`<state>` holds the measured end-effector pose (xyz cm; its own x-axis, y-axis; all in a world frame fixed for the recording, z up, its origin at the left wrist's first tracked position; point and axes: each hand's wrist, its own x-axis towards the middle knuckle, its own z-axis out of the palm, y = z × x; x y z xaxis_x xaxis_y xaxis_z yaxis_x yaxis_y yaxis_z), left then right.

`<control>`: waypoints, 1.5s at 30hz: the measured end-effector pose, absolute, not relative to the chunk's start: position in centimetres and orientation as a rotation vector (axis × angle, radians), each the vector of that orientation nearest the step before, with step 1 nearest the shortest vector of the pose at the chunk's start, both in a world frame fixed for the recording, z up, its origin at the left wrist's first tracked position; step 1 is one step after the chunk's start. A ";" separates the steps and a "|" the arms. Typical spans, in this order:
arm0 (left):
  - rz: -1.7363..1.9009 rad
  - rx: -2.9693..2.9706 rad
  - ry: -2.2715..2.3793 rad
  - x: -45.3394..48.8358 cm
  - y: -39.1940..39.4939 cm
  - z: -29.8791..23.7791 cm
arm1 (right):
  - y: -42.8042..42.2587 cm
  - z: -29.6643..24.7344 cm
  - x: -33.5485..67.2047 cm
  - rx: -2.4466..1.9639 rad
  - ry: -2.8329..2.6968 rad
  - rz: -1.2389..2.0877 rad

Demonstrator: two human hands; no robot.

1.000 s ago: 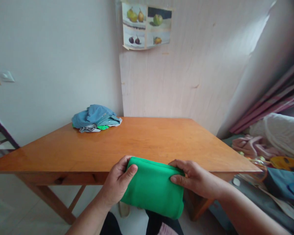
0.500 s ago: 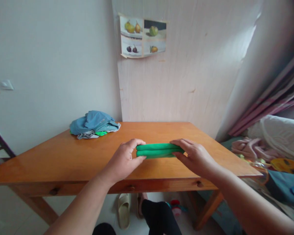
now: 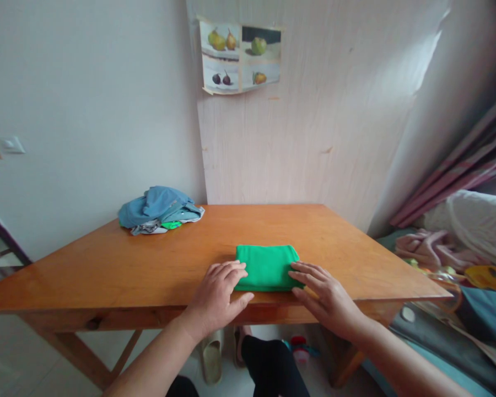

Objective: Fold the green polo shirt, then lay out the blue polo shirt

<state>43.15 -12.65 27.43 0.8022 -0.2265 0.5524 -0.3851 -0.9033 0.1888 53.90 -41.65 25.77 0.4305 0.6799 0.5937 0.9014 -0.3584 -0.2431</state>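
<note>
A green folded cloth [image 3: 268, 268], probably a garment, lies flat on the wooden table [image 3: 157, 270] near its front edge. My left hand [image 3: 222, 289] rests at the cloth's left side, fingertips on its edge and the thumb apart in front. On the opposite side, my right hand [image 3: 324, 289] has its fingers stretched over the right edge, with the thumb low at the front corner. Neither hand grips the cloth. Toward the back left of the table sits a crumpled pile of clothes [image 3: 161, 208], blue on top with grey and bright green beneath.
The table front has drawers with round knobs [image 3: 93, 323]. A wall [image 3: 264, 154] with taped fruit pictures [image 3: 240, 58] stands behind. To the right are a pink blanket [image 3: 430, 249] and a yellow item [image 3: 490, 277]. A slipper [image 3: 212, 359] lies on the floor below.
The folded green cloth, held up between both hands before, now lies on the table. My hands have come down with it and their fingers have opened from the grip.
</note>
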 end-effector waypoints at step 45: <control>0.386 3.000 -0.003 51.1 -15.3 26.0 | -32.7 27.2 57.4 -2.750 -0.963 -0.164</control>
<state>51.09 -15.35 25.97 0.9675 0.0129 0.2526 -0.0170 -0.9931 0.1157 57.41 -32.67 27.24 0.7788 0.6015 0.1777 0.6264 -0.7603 -0.1717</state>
